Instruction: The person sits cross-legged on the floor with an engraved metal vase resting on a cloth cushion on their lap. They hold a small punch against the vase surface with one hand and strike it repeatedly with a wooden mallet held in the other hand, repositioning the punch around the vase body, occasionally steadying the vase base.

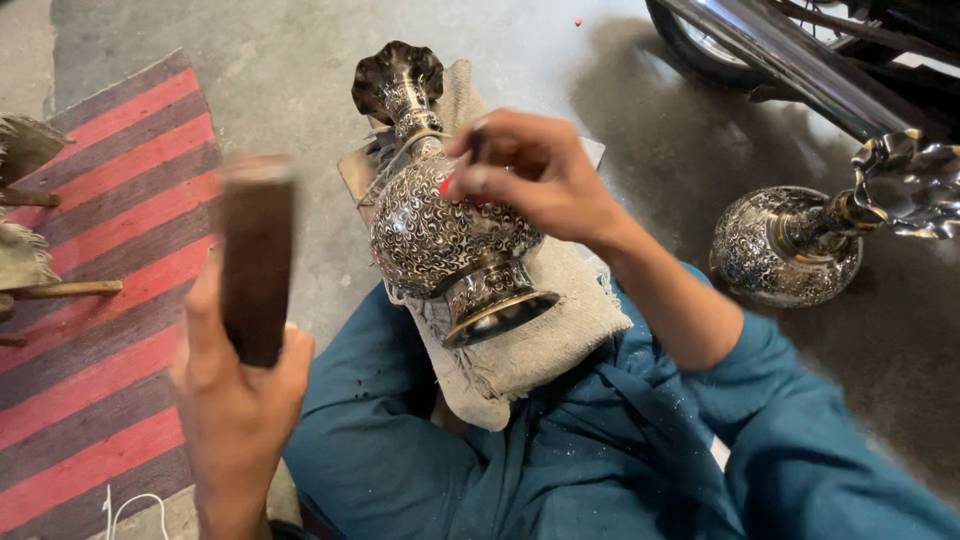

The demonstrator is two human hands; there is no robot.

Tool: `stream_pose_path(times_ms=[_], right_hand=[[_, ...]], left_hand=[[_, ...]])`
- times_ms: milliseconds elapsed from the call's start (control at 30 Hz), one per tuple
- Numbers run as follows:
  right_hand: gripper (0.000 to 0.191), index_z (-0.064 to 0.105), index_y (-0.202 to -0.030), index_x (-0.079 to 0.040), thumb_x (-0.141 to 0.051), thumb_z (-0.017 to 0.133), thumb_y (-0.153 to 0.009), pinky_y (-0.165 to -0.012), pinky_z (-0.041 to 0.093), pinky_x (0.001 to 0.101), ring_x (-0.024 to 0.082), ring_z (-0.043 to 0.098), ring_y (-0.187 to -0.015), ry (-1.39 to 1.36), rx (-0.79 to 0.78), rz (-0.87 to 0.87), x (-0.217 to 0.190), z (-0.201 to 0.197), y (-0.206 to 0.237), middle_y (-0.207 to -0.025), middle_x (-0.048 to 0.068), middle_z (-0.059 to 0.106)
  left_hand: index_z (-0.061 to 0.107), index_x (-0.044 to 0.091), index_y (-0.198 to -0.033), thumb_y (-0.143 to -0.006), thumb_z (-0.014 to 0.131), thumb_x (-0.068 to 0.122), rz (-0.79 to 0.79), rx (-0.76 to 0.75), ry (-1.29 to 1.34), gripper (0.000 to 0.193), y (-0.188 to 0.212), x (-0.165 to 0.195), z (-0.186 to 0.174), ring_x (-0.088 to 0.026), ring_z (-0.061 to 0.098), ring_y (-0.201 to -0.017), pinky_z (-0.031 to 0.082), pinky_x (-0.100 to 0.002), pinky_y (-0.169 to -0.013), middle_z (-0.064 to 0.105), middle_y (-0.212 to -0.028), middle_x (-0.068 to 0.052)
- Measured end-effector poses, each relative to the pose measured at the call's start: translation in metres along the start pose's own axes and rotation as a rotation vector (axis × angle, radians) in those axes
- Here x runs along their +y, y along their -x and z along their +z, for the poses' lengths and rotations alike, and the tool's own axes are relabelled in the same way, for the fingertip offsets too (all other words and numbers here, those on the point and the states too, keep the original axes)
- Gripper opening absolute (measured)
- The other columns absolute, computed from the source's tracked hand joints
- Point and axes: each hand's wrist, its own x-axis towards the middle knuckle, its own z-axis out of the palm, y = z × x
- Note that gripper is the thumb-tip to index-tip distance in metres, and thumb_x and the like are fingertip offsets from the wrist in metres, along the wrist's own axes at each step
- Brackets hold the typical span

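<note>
- Engraved metal vase (pixel 440 225): lies tilted on its side across the person's lap, its fluted mouth pointing away toward the concrete floor (pixel 300 70) and its flared foot toward the body. The dark surface is covered in fine scrollwork.
- Coarse cloth (pixel 540 335): a folded beige pad under the vase, draped over the teal-clad legs (pixel 400 440); it cushions the vase but does not clamp it.
- Right hand (pixel 530 170): fingers pinched shut around a slim engraving tool (pixel 476 140), whose tip rests on the shoulder of the vase. A small red part shows below the fingers.
- Left hand (pixel 235 385): raised beside the vase, closed around a dark wooden block (pixel 256 260) held upright; motion blur softens its outline.
- Risk, as a judgement: nothing grips the vase itself, so a blow landing off-axis could roll it on the cloth and let the tool skid across the finished pattern, or toward the right-hand fingers.
- Second vase (pixel 800 240): similar in finish, lying on the floor well apart to the right, near a motorcycle wheel (pixel 700 40).
- Striped rug (pixel 100 300): red and grey, on the floor to the left.
</note>
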Motion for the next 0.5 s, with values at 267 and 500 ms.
stream_pose_path(times_ms=[267,500], right_hand=[[0.028,0.064,-0.129,0.001,0.003,0.068,-0.101,-0.085,0.064,0.0263,0.014,0.076,-0.098,0.015,0.173,-0.025,-0.003,0.021,0.027,-0.106,0.011,0.079],[0.029,0.062,-0.131,0.001,0.004,0.066,-0.103,-0.086,0.060,0.0225,0.011,0.073,-0.102,0.123,0.188,-0.011,-0.013,0.039,0.025,-0.108,0.010,0.078]], left_hand=[[0.046,0.012,-0.144,-0.084,0.071,0.005,-0.269,-0.136,0.072,0.065,0.015,-0.015,0.017,-0.025,0.071,-0.064,0.055,-0.040,-0.063,0.065,-0.075,-0.015],[0.039,0.007,-0.138,-0.084,0.071,0.004,-0.154,-0.155,0.179,0.063,-0.004,-0.012,0.007,-0.024,0.075,-0.079,0.058,-0.038,-0.069,0.071,-0.092,-0.013]])
